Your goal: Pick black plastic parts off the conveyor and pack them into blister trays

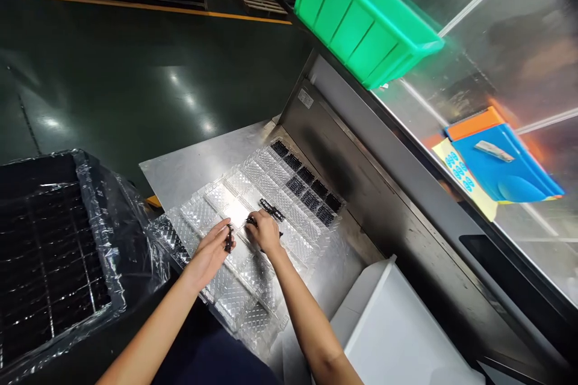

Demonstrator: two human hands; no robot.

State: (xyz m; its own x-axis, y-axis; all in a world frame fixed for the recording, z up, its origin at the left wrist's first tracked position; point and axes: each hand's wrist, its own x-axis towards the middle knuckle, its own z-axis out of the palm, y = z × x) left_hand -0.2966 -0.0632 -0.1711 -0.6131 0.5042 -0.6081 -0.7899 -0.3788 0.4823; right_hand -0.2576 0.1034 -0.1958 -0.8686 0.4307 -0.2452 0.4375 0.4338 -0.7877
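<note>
Between the left hand (212, 252) and the right hand (265, 232), white glare is thrown off the clear plastic tray (248, 183), whose ridges are caught in sparkles. A soft shadow is cast on it near the right hand. Beyond the hands to the left, the dim green floor (135, 93) is spotted with reflected lights. Ahead to their right, the green bin (347, 24) and blue folder (506, 171) are blurred and stretched.

Black parts (310, 200) — most in two rows — on a clear textured tray (295, 222).
</note>
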